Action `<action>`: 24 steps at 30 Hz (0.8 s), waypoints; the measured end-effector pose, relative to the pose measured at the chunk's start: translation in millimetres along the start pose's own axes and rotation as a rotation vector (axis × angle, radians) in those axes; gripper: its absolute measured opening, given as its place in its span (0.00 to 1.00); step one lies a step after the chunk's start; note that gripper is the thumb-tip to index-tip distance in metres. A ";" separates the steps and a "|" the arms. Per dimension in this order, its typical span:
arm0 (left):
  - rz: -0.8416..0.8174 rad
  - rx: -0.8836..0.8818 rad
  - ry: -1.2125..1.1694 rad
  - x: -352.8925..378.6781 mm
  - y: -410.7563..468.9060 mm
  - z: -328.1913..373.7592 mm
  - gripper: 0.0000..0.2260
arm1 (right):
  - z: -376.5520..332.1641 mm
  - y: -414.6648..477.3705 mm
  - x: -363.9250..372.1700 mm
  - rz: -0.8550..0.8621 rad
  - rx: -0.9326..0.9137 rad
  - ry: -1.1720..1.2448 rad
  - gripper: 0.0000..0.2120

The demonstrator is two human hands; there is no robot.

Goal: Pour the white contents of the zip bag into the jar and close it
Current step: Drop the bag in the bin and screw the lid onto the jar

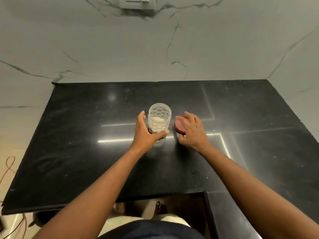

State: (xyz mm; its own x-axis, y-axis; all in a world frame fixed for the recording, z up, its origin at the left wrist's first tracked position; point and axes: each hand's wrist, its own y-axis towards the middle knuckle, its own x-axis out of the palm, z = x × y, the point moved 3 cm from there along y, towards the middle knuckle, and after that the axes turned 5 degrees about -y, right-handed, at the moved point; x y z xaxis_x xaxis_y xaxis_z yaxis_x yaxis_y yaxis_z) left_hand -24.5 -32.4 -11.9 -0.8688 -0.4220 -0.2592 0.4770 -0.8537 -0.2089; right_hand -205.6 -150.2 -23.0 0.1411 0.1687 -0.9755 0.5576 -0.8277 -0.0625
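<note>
A clear plastic jar (159, 116) with a honeycomb pattern stands upright and uncapped in the middle of the black counter (86, 152). White contents fill its lower part. My left hand (146, 131) wraps around the jar's base, thumb in front and fingers at its left side. A round red lid (178, 125) lies flat on the counter just right of the jar. My right hand (191, 130) rests over the lid with fingers spread, covering its right half; I cannot tell whether it grips it. No zip bag is in view.
A grey marble wall rises behind the counter, with a socket (136, 0) at the top. The counter's front edge has a cut-out at lower right. An orange cable (8, 168) lies on the floor to the left.
</note>
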 end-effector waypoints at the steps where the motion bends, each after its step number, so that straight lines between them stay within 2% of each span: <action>1: 0.000 0.013 -0.005 3.5 4.3 0.8 0.57 | 1.8 9.8 0.7 -0.095 -0.027 -0.079 0.39; 4: 0.024 0.087 0.011 10.4 14.2 3.5 0.54 | 3.7 33.7 2.3 -0.292 -0.088 -0.156 0.39; 6: 0.065 0.109 0.035 12.7 19.5 4.0 0.49 | 5.9 45.5 0.5 -0.287 -0.111 -0.142 0.35; 8: 0.100 0.108 0.058 12.3 21.9 4.6 0.45 | 9.3 50.7 -7.8 -0.211 -0.084 -0.098 0.34; 10: 0.112 0.109 0.083 11.1 23.0 5.2 0.43 | 15.0 50.8 -24.6 -0.045 -0.029 0.037 0.36; 13: 0.100 0.113 0.125 8.8 24.2 7.4 0.40 | 18.1 47.6 -56.6 0.220 0.063 0.472 0.33; 15: 0.089 0.111 0.142 6.5 25.8 8.9 0.39 | 6.3 46.6 -72.9 0.301 0.073 0.750 0.28; 17: 0.072 0.113 0.159 4.1 27.2 9.3 0.39 | -12.3 44.1 -81.4 0.325 0.026 0.864 0.22; 20: 0.054 0.121 0.162 1.8 28.2 8.2 0.39 | -34.9 38.5 -76.9 0.276 -0.176 0.719 0.17; 22: 0.042 0.133 0.160 1.5 28.6 8.1 0.40 | -45.8 37.0 -66.4 0.178 -0.320 0.519 0.17; 24: 0.040 0.138 0.164 1.9 29.4 7.5 0.41 | -52.9 38.4 -60.3 0.075 -0.378 0.392 0.17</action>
State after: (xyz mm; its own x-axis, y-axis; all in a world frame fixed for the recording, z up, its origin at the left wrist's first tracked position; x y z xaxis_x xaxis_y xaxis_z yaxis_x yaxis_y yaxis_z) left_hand -13.1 -60.6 -11.5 -0.8110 -0.4108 -0.4166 0.4782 -0.8757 -0.0675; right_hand -149.4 -163.8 44.5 0.4457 0.3629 -0.8184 0.7791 -0.6075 0.1549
